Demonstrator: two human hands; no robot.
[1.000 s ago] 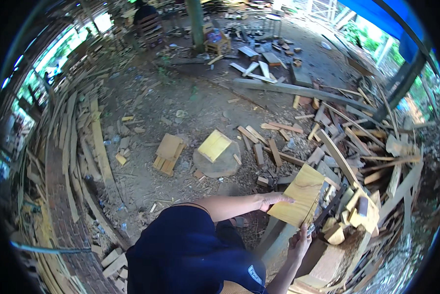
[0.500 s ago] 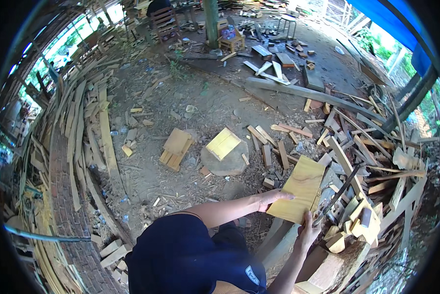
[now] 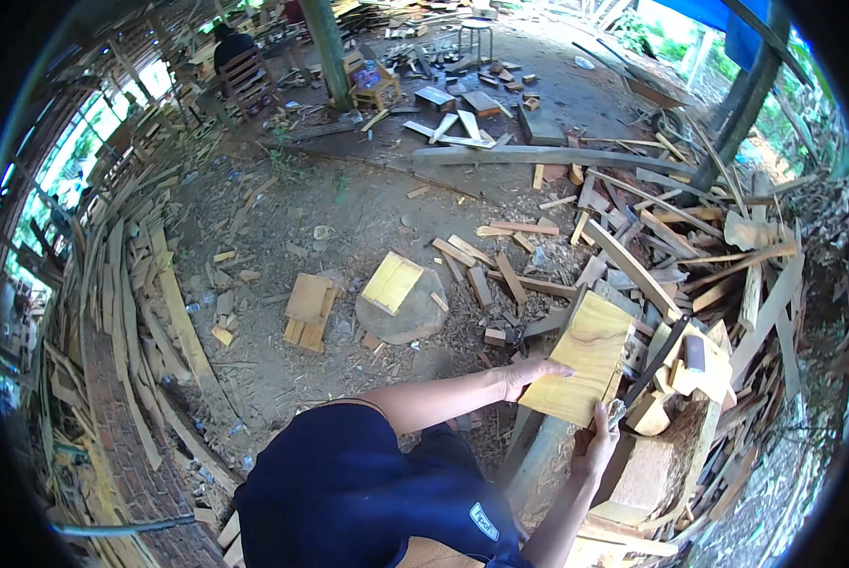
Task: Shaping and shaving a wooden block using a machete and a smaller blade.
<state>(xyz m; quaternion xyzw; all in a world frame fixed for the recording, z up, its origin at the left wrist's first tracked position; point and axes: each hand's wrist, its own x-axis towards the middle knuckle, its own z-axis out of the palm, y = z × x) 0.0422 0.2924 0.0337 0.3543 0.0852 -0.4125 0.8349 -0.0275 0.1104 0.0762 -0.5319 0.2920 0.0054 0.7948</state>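
A flat yellowish wooden board [image 3: 583,358] is tilted up in front of me, over a squared timber [image 3: 529,464] at my right side. On its left edge my left hand [image 3: 530,376] is closed, thumb lying on the face. Gripping the near right corner is my right hand [image 3: 595,447], its fingers partly hidden. Just beyond that hand a dark metal bar [image 3: 656,363] slants up to the right, beside the board. Whether the bar touches the board I cannot tell.
A round stump [image 3: 415,320] bears another yellow board [image 3: 392,282]; stacked boards [image 3: 309,310] lie left of it. Wood blocks [image 3: 699,369] and a scrap pile [image 3: 718,256] crowd the right. Planks line a brick edge [image 3: 126,417] at left. A person [image 3: 233,47] sits far off.
My view has swung a little to the right, so the ground objects sit further left. Both hands still hold the board, whose tilt has changed slightly.
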